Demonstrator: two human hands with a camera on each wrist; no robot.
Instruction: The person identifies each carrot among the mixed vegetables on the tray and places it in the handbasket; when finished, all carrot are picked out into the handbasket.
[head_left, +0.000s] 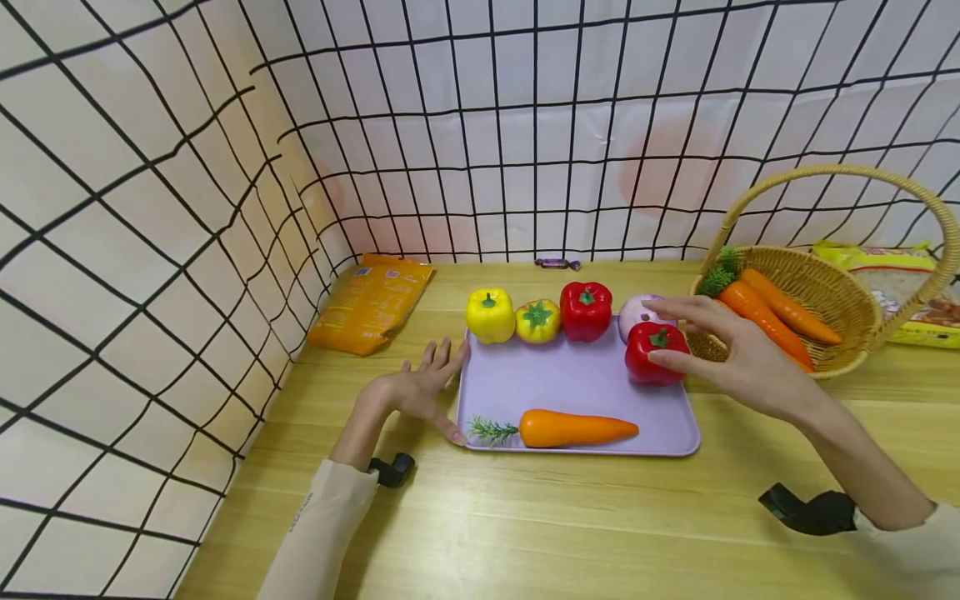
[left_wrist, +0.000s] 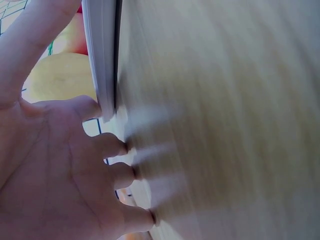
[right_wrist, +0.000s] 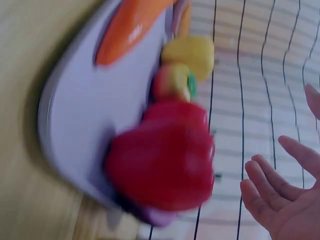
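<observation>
A lilac tray (head_left: 540, 375) carries toy vegetables. My left hand (head_left: 412, 387) has its fingers spread against the tray's left edge, fingertips down at the tabletop. My right hand (head_left: 750, 362) is beside the front red bell pepper (head_left: 652, 365), thumb and fingers apart; the right wrist view shows a gap between the hand (right_wrist: 285, 200) and that pepper (right_wrist: 162, 160). Along the tray's back sit a yellow bell pepper (head_left: 491, 318), a yellow-red tomato (head_left: 537, 323), another red bell pepper (head_left: 586, 312) and a round purple vegetable (head_left: 634, 312), partly hidden. A carrot (head_left: 573, 428) lies along the front.
A wicker basket (head_left: 862, 333) with a tall handle holds carrots (head_left: 772, 325), close behind my right hand. Beyond it lies a yellow-green food packet (head_left: 900, 283). An orange packet (head_left: 367, 304) is at back left, a purple wrapped candy (head_left: 557, 263) by the grid-patterned back wall.
</observation>
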